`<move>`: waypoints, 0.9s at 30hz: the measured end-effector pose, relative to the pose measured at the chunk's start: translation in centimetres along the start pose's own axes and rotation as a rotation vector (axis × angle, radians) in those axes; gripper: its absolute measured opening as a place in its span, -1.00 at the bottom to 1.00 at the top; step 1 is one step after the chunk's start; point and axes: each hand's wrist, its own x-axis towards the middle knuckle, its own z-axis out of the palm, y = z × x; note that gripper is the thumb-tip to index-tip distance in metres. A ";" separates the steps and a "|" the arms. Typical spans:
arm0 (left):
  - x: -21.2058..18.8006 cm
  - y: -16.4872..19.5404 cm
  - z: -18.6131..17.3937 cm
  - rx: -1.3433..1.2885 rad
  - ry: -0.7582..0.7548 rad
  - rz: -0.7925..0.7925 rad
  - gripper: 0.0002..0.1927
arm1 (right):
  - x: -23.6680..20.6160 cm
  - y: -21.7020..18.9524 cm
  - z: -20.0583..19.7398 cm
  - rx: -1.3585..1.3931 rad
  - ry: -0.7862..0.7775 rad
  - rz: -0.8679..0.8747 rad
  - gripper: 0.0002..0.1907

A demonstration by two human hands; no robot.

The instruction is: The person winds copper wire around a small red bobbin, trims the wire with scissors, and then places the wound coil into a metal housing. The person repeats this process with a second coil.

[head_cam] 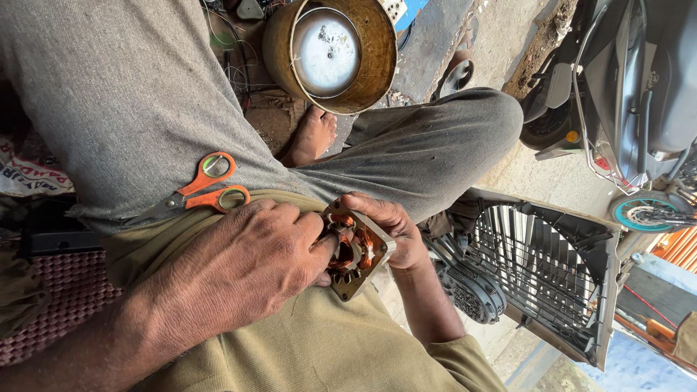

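Left hand (250, 258) and right hand (388, 225) gripping motor stator (356, 250), brass pot (330, 54) holding a round steel lid (327, 51)

A motor stator (354, 250) rests on the person's lap between the left hand (250, 263) and right hand (388, 226). Scissors (196, 192) lie on the thigh just left of it. A metal pot (330, 52) stands beyond the foot (312, 134); a fan grille (541, 272) sits right.

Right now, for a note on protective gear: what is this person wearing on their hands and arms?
Nothing on either hand: no gloves, rings or watch show. The left hand comes off a forearm that is bare as far as the frame shows. The right hand has a bare forearm too, with an olive sleeve ending near the elbow.
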 end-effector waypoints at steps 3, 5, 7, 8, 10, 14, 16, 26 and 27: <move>-0.1 0.0 0.3 -0.021 0.016 -0.013 -0.70 | 0.6 0.2 0.2 -0.035 -0.009 -0.049 -0.33; -0.2 -0.1 0.5 -0.035 0.032 -0.006 -0.72 | 0.9 0.3 0.4 -0.075 -0.019 -0.093 -0.39; -0.3 -0.2 0.8 -0.084 0.092 -0.012 -0.75 | 0.8 0.2 0.8 -0.193 0.033 -0.086 -0.44; -0.3 -0.3 1.0 -0.127 0.119 -0.021 -0.75 | 0.8 0.1 1.0 -0.251 0.059 -0.084 -0.46; -0.4 -0.6 1.3 -0.224 0.156 -0.035 -0.73 | 0.7 -0.1 1.3 -0.217 0.033 -0.092 -0.47; -1.4 -1.7 2.0 -0.456 0.468 0.091 -0.65 | 0.6 -0.5 2.0 -0.129 0.045 -0.031 -0.43; -1.6 -2.0 2.4 -0.476 0.434 0.097 -0.66 | 0.7 -0.7 2.3 -0.112 -0.020 -0.045 -0.30; -1.8 -1.7 2.5 -0.466 0.363 0.080 -0.69 | 1.1 -0.5 2.6 -0.261 -0.025 -0.030 -0.08; -1.9 -1.8 2.6 -0.467 0.362 0.087 -0.69 | 1.2 -0.3 2.6 -0.238 -0.024 -0.021 -0.06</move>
